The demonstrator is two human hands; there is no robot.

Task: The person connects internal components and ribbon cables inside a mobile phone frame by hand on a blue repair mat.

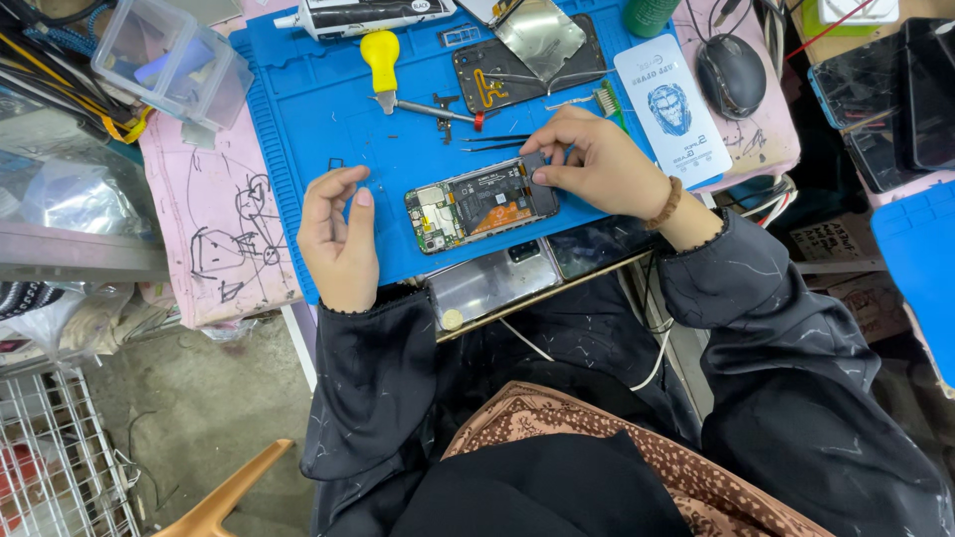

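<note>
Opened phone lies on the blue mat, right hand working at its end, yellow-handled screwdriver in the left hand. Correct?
Not quite. In the head view the left hand is empty, resting on the blue mat beside the opened phone. The yellow-handled screwdriver lies untouched farther up the mat. The rest holds: the right hand is on the phone's end.

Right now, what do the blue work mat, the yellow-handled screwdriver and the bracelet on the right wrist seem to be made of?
Blue work mat: probably silicone or soft rubber, matte, with moulded ridges along its edge.
Yellow-handled screwdriver: glossy handle, likely plastic; the shaft looks like bare metal.
Bracelet: round brown beads, possibly wood, though too small to be sure.
</note>
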